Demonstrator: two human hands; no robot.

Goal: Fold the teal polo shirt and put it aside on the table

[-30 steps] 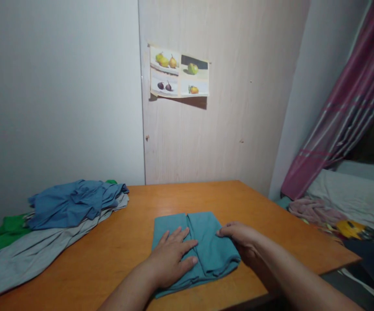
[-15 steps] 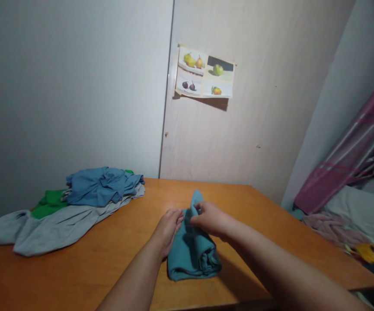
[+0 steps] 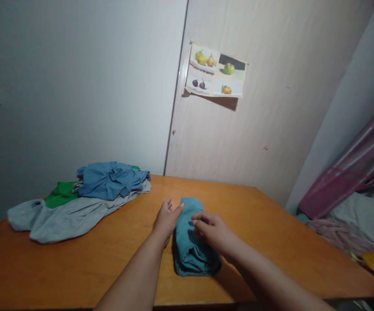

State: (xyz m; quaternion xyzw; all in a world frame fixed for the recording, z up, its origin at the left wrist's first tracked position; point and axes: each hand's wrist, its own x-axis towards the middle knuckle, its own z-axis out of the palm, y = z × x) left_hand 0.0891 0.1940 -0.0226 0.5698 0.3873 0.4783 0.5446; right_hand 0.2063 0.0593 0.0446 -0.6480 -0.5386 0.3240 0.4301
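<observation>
A teal folded cloth (image 3: 187,233) lies lengthwise on the table in front of me, its layered, rolled end facing me. My left hand (image 3: 167,220) is at its left side, fingers stretched and thumb apart, with the thumb by the cloth's edge. Over the cloth's right part is my right hand (image 3: 208,226), its fingers loosely bent and apart, with nothing visible pinched in them. Whether the right fingertips touch the fabric I cannot tell.
On the left of the orange wooden table (image 3: 125,255) lies a heap with a blue garment (image 3: 105,181), a green cloth (image 3: 60,195) and a grey garment (image 3: 73,218). A fruit picture (image 3: 217,71) hangs on the panel behind. Right of the table are a pink curtain (image 3: 339,177) and bedding.
The raised teal flap that my right hand held now lies down over the bundle, and those fingers have loosened. My left hand's thumb has spread. The view has turned slightly left.
</observation>
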